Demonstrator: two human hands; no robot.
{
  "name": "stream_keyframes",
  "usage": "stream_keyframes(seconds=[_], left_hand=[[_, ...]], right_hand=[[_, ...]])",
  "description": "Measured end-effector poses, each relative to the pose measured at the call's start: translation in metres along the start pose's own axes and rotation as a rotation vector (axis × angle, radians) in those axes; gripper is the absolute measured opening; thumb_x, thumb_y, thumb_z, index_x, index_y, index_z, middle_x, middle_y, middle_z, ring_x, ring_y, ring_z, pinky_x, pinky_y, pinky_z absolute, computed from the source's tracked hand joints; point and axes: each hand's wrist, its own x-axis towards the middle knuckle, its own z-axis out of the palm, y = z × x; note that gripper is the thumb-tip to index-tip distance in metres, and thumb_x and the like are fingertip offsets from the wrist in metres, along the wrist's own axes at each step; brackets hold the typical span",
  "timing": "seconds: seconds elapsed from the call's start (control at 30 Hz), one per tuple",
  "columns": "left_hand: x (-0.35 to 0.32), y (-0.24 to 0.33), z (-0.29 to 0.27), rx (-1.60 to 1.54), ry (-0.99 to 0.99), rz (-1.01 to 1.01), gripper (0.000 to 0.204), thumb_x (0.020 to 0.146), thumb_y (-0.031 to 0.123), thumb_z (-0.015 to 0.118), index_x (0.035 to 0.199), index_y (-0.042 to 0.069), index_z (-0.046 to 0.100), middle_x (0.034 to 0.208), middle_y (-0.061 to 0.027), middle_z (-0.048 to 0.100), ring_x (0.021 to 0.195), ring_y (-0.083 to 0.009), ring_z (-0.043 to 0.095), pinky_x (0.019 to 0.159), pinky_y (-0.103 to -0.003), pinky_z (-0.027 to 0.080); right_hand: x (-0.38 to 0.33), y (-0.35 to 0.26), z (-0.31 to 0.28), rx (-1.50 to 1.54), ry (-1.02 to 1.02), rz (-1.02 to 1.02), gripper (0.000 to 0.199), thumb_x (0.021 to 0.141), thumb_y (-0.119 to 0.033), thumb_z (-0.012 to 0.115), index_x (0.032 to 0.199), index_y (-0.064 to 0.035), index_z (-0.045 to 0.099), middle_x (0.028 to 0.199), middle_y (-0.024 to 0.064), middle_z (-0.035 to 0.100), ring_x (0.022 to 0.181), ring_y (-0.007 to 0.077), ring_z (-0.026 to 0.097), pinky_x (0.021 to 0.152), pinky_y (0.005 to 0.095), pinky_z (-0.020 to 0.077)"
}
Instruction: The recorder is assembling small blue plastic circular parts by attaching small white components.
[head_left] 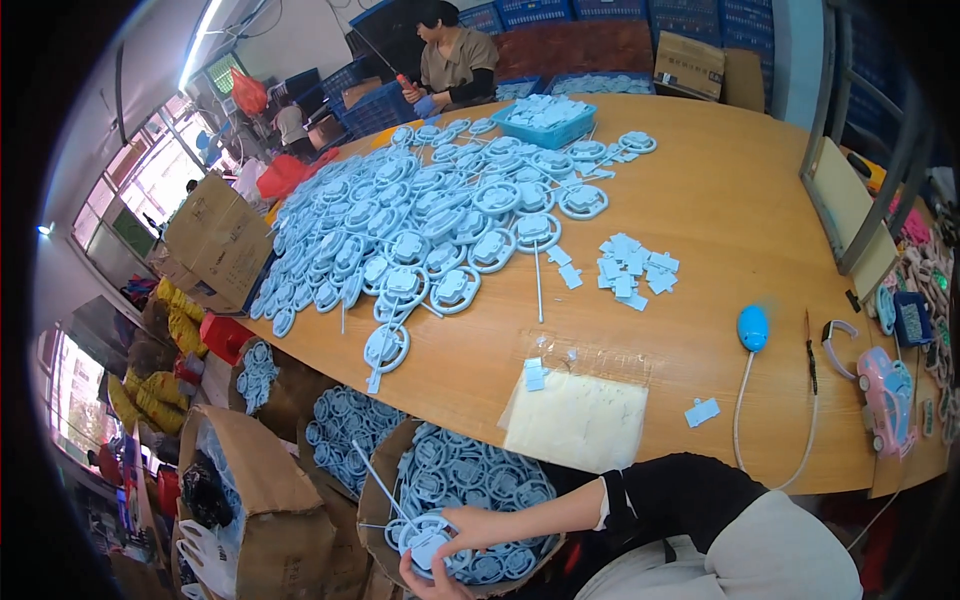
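Observation:
A round light-blue plastic part point(428, 541) with a long thin rod is between my hands, low over an open cardboard box. My right hand point(474, 530) reaches in from the right, its thumb and fingers closed on the part's edge. Below it my left hand point(432, 583) grips the part's lower side; most of that hand is cut off by the frame's bottom edge. Many similar round parts point(475, 468) fill the box point(376, 500) beneath. Above, on the table, a large heap of the same parts point(410, 205) spreads out, several with rods sticking out.
On the wooden table point(740, 210) lie small flat blue plates point(636, 268), a pale sheet point(577, 420), a blue oval device point(752, 328) with a cable, and a pink toy car point(886, 405). A blue basket point(548, 128) stands farther back. Across the table another person point(455, 62) sits.

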Motion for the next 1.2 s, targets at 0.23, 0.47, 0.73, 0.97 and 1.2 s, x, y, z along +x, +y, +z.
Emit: stream_keyframes(seconds=[0.23, 0.47, 0.73, 0.97, 1.2], left_hand=[[0.002, -0.023, -0.009, 0.211, -0.066, -0.02, 0.047, 0.083, 0.011, 0.054, 0.123, -0.001, 0.032, 0.123, -0.0168, 0.037, 0.108, -0.0274, 0.041, 0.088, -0.037, 0.039], [0.011, -0.08, -0.048, -0.059, -0.144, -0.223, 0.042, 0.087, 0.019, 0.048, 0.122, 0.001, 0.035, 0.113, -0.0153, 0.046, 0.096, -0.0236, 0.051, 0.08, -0.034, 0.045], [-0.008, -0.118, -0.056, -0.073, -0.091, -0.445, 0.029, 0.084, 0.015, 0.051, 0.108, -0.001, 0.049, 0.097, -0.0097, 0.054, 0.088, -0.019, 0.055, 0.073, -0.03, 0.045], [-0.019, -0.197, -0.091, 0.208, -0.163, -0.593, 0.036, 0.077, 0.026, 0.061, 0.101, 0.0, 0.055, 0.091, -0.0076, 0.058, 0.084, -0.016, 0.055, 0.07, -0.028, 0.043], [0.01, -0.235, -0.105, 0.678, -0.372, -0.355, 0.05, 0.071, 0.036, 0.063, 0.1, -0.004, 0.055, 0.094, -0.0194, 0.058, 0.089, -0.0321, 0.055, 0.08, -0.037, 0.042]], right_hand=[[-0.007, -0.01, -0.01, 0.264, -0.031, 0.161, 0.043, 0.068, -0.031, 0.069, 0.092, -0.001, 0.05, 0.071, 0.0034, 0.054, 0.051, 0.0087, 0.052, 0.038, 0.0208, 0.0347], [-0.042, -0.077, -0.068, 0.263, 0.154, 0.225, 0.031, 0.067, -0.025, 0.068, 0.09, -0.0074, 0.058, 0.073, 0.0028, 0.059, 0.057, 0.0088, 0.054, 0.044, 0.0204, 0.0371], [0.02, -0.173, -0.252, 0.217, 0.97, -0.286, 0.073, 0.066, -0.031, 0.071, 0.119, 0.0049, 0.038, 0.118, 0.0189, 0.045, 0.11, 0.0262, 0.043, 0.089, 0.0385, 0.0351], [-0.001, -0.111, -0.317, -0.811, 1.114, 0.14, 0.073, 0.058, -0.037, 0.072, 0.112, 0.0036, 0.046, 0.111, 0.0212, 0.052, 0.108, 0.0342, 0.044, 0.09, 0.038, 0.0367], [-0.122, -0.02, -0.352, -1.343, 0.929, 0.736, 0.093, 0.063, -0.056, 0.063, 0.133, -0.0079, 0.025, 0.136, 0.0222, 0.021, 0.128, 0.0371, 0.014, 0.102, 0.0429, 0.0182]])
